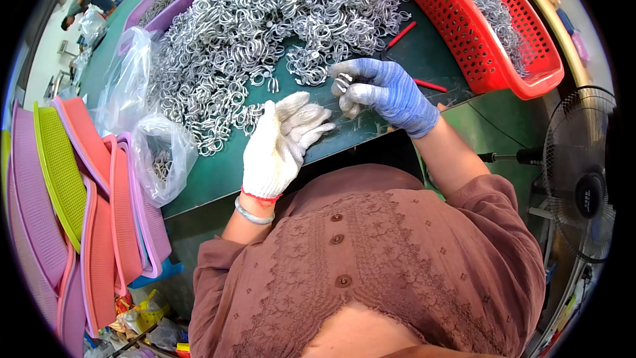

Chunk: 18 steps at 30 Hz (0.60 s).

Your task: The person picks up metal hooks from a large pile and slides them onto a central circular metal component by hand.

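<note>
My left hand [281,140], in a white knit glove with a red cuff edge, is open near the table's front edge, its fingers stretched to the right and the palm bare of parts. Just right of it, my right hand [384,91] in a blue and grey glove pinches a small silvery metal ring [344,81] between thumb and fingers. Beyond both hands spreads a big heap of similar open metal rings [265,20]. A few loose rings [272,84] lie at its near edge. Behind my right hand is a tool with red handles [401,34], partly hidden by the glove.
On the green table [218,189], a red perforated basket [457,40] of metal parts stands at right. Clear plastic bags [159,152] and a purple basket [136,16] are at left. Stacked colored baskets [99,258] flank the left; a fan [583,179] stands right. Another person [96,0] is far left.
</note>
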### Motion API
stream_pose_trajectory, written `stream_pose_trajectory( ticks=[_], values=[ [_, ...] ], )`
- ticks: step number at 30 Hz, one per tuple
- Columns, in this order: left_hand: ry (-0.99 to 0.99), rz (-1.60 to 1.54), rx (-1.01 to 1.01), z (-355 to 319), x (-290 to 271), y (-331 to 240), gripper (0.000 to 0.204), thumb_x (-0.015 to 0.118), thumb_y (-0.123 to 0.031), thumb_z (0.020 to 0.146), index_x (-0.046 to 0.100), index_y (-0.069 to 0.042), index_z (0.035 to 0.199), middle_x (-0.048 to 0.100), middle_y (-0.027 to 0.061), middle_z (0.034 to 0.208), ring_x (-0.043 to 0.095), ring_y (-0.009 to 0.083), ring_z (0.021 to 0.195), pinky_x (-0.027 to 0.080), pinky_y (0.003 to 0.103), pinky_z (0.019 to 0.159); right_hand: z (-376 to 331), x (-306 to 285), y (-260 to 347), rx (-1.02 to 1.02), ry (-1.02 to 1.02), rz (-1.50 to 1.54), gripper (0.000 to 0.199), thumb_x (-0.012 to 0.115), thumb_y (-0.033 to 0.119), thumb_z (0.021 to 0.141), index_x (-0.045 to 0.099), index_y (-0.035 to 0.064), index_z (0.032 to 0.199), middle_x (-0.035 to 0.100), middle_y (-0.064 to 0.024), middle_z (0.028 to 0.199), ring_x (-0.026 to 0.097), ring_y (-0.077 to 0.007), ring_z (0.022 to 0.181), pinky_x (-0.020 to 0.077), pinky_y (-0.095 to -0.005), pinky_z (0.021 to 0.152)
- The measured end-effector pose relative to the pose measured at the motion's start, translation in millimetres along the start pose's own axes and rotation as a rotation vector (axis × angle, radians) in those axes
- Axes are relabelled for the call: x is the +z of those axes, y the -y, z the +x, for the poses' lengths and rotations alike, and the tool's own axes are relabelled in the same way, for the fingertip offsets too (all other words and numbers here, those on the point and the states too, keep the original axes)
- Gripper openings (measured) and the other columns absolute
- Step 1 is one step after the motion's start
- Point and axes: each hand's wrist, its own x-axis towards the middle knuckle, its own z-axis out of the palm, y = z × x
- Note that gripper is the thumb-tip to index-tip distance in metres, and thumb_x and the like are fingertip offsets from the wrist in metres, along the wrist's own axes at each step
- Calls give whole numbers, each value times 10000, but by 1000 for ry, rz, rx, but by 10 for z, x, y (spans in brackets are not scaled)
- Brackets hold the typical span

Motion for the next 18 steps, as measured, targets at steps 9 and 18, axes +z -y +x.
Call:
stream_pose_trajectory(
  ticks=[9,18],
  values=[
    [6,-8,-7,3,-21,0,541,353,-409,1007,457,61,1254,564,246,1161,542,373,1127,425,511,1007,-11,21,-6,-19,-19,52,363,578,113,894,568,-18,1233,662,-86,909,620,-111,723,520,-236,649],
    [68,0,32,10,-78,7,544,343,-404,1010,454,68,1257,574,249,1155,558,375,1116,442,513,992,-209,181,540,-385,-436,-508,269,663,41,836,636,-10,1099,641,-35,864,601,-85,764,512,-227,679]
  ],
)
